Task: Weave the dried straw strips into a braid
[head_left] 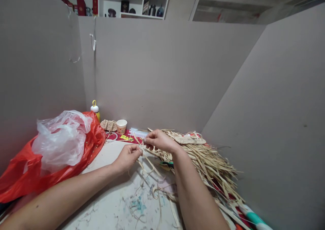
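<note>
the left hand [128, 156] is closed, fingertips pinched on a thin straw strip [141, 147]. the right hand [158, 140] is curled shut on the same strip just beside it, knuckles up. the strip runs between the two hands, above the bench [111, 206] and at the near edge of the straw pile [213, 164].

to handle it well, it seems best to keep both pinches close together and the strip flat, not twisted. pull evenly so the dry fibre does not split, and keep the loose ends clear of the pile so they do not snag.

counted:
- two hands, both the person's own
- one strip in the grip
- one pile, its strips too many to count
- loose scraps [152, 189] under the forearms, not countable
- two woven pieces, one [190, 140] on the pile and one [108, 125] by the wall
- one cup [121, 126] beside that second piece
- one bottle [95, 109] with a yellow loop, in the corner
- two bags, a clear bag [61, 138] lying on a red bag [20, 179], at the left
</note>
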Tool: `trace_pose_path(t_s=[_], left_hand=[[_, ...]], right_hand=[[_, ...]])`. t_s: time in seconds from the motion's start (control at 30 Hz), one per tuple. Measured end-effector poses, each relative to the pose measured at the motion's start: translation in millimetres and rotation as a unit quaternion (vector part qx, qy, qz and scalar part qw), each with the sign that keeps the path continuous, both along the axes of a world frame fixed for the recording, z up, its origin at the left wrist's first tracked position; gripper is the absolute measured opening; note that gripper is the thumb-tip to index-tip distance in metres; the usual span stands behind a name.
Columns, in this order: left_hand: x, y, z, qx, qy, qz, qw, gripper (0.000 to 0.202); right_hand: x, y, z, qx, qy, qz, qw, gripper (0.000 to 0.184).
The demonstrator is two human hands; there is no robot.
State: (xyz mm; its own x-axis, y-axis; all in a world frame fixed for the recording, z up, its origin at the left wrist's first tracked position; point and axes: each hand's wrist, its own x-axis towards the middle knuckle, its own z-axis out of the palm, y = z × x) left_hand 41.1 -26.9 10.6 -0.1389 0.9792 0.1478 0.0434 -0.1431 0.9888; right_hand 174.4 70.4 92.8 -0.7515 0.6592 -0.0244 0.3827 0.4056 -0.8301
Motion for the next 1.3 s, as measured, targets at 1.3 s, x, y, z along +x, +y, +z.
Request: trace_pose_path(t_s=[1.3], left_hand=[[11.9,-6.6,-21.0,-0.155,-0.038,0.021,0.987,0.019]], right_hand=[[4.1,40.4,-45.1,-0.016,-0.037,-0.107,0.993,0.03]])
